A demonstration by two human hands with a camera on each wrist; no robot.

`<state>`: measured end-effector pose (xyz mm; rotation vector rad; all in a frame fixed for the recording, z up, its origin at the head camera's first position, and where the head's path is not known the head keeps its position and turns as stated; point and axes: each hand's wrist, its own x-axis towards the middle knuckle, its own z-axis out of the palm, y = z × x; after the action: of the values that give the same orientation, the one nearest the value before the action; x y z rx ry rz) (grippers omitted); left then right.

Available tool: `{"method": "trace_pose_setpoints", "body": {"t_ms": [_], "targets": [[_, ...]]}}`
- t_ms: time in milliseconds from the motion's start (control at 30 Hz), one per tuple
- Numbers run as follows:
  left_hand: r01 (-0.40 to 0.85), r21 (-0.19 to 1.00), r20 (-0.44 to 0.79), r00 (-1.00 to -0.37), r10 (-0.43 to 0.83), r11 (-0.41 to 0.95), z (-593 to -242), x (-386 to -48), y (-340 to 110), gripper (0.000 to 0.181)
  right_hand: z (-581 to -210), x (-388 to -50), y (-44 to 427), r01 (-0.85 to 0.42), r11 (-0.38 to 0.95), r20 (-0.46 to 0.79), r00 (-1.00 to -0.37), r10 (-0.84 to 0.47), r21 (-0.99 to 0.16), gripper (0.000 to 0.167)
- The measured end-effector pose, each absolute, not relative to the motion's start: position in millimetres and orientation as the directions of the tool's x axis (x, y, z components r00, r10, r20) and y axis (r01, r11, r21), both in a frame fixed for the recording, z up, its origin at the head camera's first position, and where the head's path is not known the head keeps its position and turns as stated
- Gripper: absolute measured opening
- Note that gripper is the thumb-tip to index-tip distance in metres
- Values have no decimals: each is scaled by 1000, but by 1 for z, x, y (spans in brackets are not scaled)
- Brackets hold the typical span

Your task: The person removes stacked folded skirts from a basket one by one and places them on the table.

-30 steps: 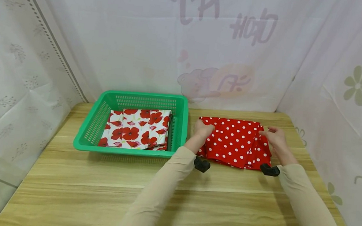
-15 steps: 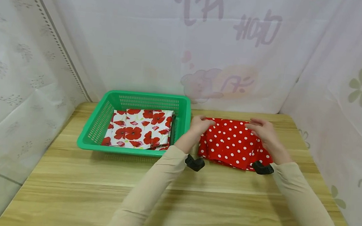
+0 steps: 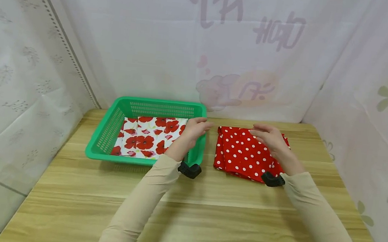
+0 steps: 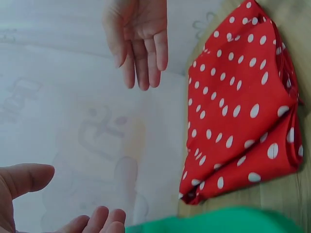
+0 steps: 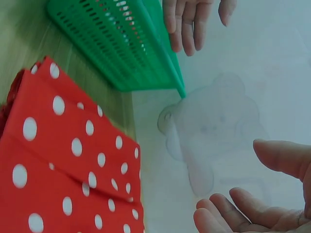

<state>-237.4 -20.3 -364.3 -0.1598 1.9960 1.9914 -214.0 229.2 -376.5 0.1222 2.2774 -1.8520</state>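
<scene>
A red cloth with white polka dots (image 3: 247,158), folded into a thick bundle, lies on the table right of the green basket. Above the basket's right rim hovers my left hand (image 3: 192,132), its fingers loose and holding nothing. My right hand (image 3: 271,140) is over the right part of the dotted cloth, apart from it in the right wrist view, where its fingers (image 5: 243,213) are relaxed. Inside the green plastic basket (image 3: 94,142) rests a folded white cloth with red poppies (image 3: 145,141); my left hand and forearm hide its right edge.
The basket and dotted cloth stand toward the back of a wooden table (image 3: 211,225). Printed white curtains (image 3: 151,53) enclose the back and both sides. A black wrist device (image 3: 190,170) is on the left wrist, another (image 3: 273,179) on the right.
Both hands have come off the dotted cloth and moved left. The left hand has gone from the cloth's left edge to above the basket's rim. The dotted cloth stays in place.
</scene>
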Motion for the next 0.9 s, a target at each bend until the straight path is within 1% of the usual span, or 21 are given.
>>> {"method": "trace_pose_setpoints", "body": {"t_ms": [100,233,500,900], "targets": [[-304,952,-304,-942,141,25,-362,-236,-28,55,-377,-215,222,197,187,-215,-973,-84,-962,56],[-305,951,-310,-941,137,60,-359,-233,-39,55,-376,-217,209,204,163,-225,-967,-118,-965,55],[-282,952,-294,-950,103,119,-356,-233,-66,55,-373,-219,179,187,104,-205,-959,-194,-977,52],[-321,932,-330,-944,29,168,-361,-229,-106,57,-369,-223,136,202,67,-212,-950,-228,-977,49]]}}
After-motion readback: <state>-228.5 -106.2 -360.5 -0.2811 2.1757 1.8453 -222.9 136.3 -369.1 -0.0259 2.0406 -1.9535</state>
